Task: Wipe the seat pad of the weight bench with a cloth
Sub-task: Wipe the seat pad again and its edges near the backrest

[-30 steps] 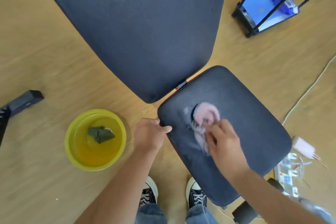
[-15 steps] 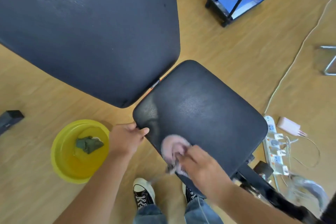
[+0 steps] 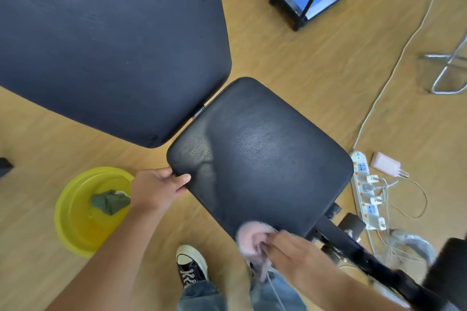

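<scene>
The cloth [image 3: 252,237] and right hand [image 3: 295,257] are motion-blurred; the back pad [image 3: 101,40] runs off-frame.

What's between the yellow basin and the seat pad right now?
In the head view, the left hand lies there, gripping the seat pad at its near-left edge and overlapping the yellow basin rim; below it is bare wood floor.

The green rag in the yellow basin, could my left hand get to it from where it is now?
Probably yes. The left hand grips the seat pad edge right beside the yellow basin, and the green rag lies uncovered near its wrist, nothing between; it must release the pad first.
</scene>
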The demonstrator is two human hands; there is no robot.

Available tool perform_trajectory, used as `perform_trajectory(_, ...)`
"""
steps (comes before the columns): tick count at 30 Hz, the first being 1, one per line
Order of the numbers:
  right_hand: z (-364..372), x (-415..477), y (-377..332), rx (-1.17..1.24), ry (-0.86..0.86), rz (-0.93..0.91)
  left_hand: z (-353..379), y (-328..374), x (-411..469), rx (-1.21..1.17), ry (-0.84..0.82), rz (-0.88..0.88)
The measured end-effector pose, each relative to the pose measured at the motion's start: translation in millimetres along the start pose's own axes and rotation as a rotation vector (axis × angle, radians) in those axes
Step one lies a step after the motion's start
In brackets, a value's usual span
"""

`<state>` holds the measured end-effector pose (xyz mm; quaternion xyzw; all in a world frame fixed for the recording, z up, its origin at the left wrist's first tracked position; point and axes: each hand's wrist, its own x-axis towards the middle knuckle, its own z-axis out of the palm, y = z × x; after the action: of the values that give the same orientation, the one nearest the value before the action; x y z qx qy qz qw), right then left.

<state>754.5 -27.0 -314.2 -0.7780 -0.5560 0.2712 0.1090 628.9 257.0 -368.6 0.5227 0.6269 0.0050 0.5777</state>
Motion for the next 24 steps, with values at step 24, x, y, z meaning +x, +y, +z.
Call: perform_trajectory(24,28.7,-12.8,-12.3,0.093,0.194,0.324,-0.2,-5.9,-0.3,-0.027,-0.012,0.021)
